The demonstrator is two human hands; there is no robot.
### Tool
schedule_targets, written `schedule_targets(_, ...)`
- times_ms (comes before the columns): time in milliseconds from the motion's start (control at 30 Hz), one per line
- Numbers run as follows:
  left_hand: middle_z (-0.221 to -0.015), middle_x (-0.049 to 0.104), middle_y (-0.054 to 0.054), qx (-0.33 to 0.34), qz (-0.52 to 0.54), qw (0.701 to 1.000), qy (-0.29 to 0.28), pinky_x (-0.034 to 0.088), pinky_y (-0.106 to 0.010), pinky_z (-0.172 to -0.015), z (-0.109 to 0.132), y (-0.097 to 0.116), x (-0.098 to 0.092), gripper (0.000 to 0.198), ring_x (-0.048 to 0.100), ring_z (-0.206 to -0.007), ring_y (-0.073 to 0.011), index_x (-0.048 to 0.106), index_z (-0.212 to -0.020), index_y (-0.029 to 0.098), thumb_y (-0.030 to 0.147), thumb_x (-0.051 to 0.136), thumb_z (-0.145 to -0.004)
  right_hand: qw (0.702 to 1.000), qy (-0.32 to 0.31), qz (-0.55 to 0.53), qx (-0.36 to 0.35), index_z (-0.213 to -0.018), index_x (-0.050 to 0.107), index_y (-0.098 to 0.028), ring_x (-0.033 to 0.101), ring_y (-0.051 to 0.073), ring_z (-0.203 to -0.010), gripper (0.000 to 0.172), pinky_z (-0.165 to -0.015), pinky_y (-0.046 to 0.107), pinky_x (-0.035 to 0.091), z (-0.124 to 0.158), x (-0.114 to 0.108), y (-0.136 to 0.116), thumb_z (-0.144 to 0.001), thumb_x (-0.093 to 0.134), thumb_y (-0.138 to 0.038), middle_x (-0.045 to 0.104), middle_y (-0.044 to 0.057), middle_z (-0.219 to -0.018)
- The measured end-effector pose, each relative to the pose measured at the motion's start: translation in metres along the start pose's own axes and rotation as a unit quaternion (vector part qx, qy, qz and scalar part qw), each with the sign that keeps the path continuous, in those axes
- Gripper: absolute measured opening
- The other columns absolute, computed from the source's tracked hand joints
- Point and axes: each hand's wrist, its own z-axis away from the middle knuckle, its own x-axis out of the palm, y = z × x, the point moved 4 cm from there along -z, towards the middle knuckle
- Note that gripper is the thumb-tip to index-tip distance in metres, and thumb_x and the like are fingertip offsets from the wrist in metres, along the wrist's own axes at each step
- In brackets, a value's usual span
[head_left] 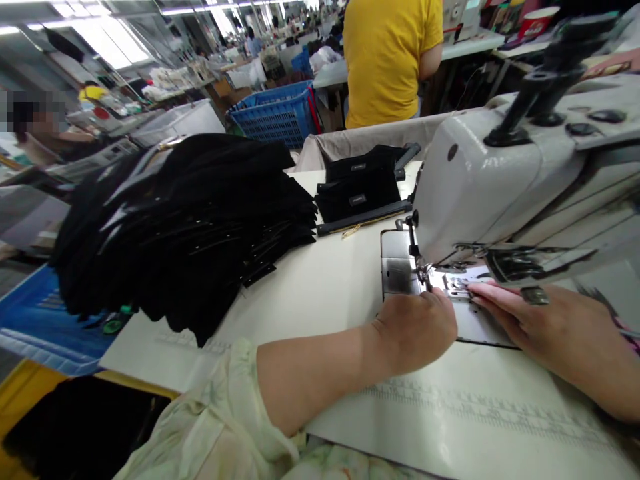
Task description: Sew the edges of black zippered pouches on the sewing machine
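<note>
My left hand [417,327] rests on the white table beside the steel needle plate [397,267] of a white sewing machine [480,180]. Its fingers curl toward the presser foot [425,275] and are mostly hidden behind the back of the hand. My right hand [540,327] lies flat on the plate under the machine arm, fingers stretched out together toward the needle area. I see no cloth under either hand. Whether the left fingers pinch anything is not visible.
A tall heap of black fabric pieces [185,220] fills the table's left. A smaller stack of black labelled pieces [363,187] sits behind the needle. A person in a yellow shirt [387,60] stands beyond, next to a blue basket [275,113].
</note>
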Motion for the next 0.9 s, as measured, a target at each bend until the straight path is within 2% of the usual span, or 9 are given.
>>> schedule_targets(100,-0.065,0.063,-0.011,-0.007,0.003,1.000,0.008,0.035,-0.022,-0.035,-0.001,0.001,0.003,0.038,0.057,-0.051,-0.0164,0.064,-0.116,-0.007,0.001,0.041,-0.087,1.000,-0.023,0.010,-0.004,-0.070,0.075,-0.016,0.039,0.015,-0.045,0.059,-0.045,0.026,0.025,0.000,0.000,-0.002,-0.103,0.028,-0.025,0.046,0.004,-0.049)
schedule_targets(267,-0.066,0.063,-0.009,-0.025,0.011,1.000,-0.001,0.036,-0.022,-0.035,-0.001,0.000,0.007,0.034,0.057,-0.049,-0.0161,0.065,-0.114,-0.002,0.003,0.045,-0.087,0.998,-0.043,0.011,0.036,-0.072,0.075,-0.017,0.037,0.016,-0.047,0.052,-0.046,0.029,0.022,0.008,0.007,-0.003,-0.102,0.033,-0.024,0.045,0.005,-0.050)
schedule_targets(400,-0.068,0.065,-0.009,-0.030,0.025,0.999,-0.029,0.038,-0.023,-0.036,-0.002,-0.002,0.008,0.037,0.059,-0.051,-0.0170,0.062,-0.120,-0.002,0.003,0.045,-0.088,0.997,-0.028,-0.041,0.053,-0.082,0.075,-0.013,0.044,0.016,-0.048,0.047,-0.047,0.030,0.028,0.013,0.012,-0.002,-0.102,0.034,-0.026,0.052,0.006,-0.057)
schedule_targets(533,-0.072,0.067,-0.010,-0.027,0.032,0.997,-0.062,0.039,-0.023,-0.036,-0.003,-0.003,0.008,0.040,0.062,-0.055,-0.0178,0.060,-0.123,-0.003,0.002,0.044,-0.087,0.993,-0.044,-0.098,0.040,-0.093,0.074,-0.013,0.050,0.015,-0.050,0.043,-0.048,0.029,0.032,0.014,0.016,0.002,-0.102,0.034,-0.025,0.059,0.005,-0.065)
schedule_targets(667,-0.072,0.067,-0.010,-0.022,0.035,0.997,-0.071,0.040,-0.024,-0.035,-0.003,-0.003,0.007,0.040,0.062,-0.055,-0.0182,0.059,-0.123,-0.004,0.002,0.043,-0.088,0.992,-0.049,-0.113,0.036,-0.087,0.073,-0.015,0.050,0.016,-0.052,0.042,-0.050,0.030,0.032,0.014,0.018,0.005,-0.102,0.035,-0.024,0.056,0.004,-0.062)
schedule_targets(900,-0.071,0.067,-0.009,-0.026,0.038,0.996,-0.083,0.040,-0.022,-0.037,-0.002,-0.004,0.003,0.037,0.064,-0.055,-0.0175,0.061,-0.121,-0.001,0.003,0.047,-0.088,0.996,-0.036,-0.053,0.066,-0.063,0.062,-0.017,0.039,0.016,-0.047,0.048,-0.050,0.034,0.019,0.009,0.017,0.001,-0.102,0.035,-0.026,0.042,0.002,-0.052)
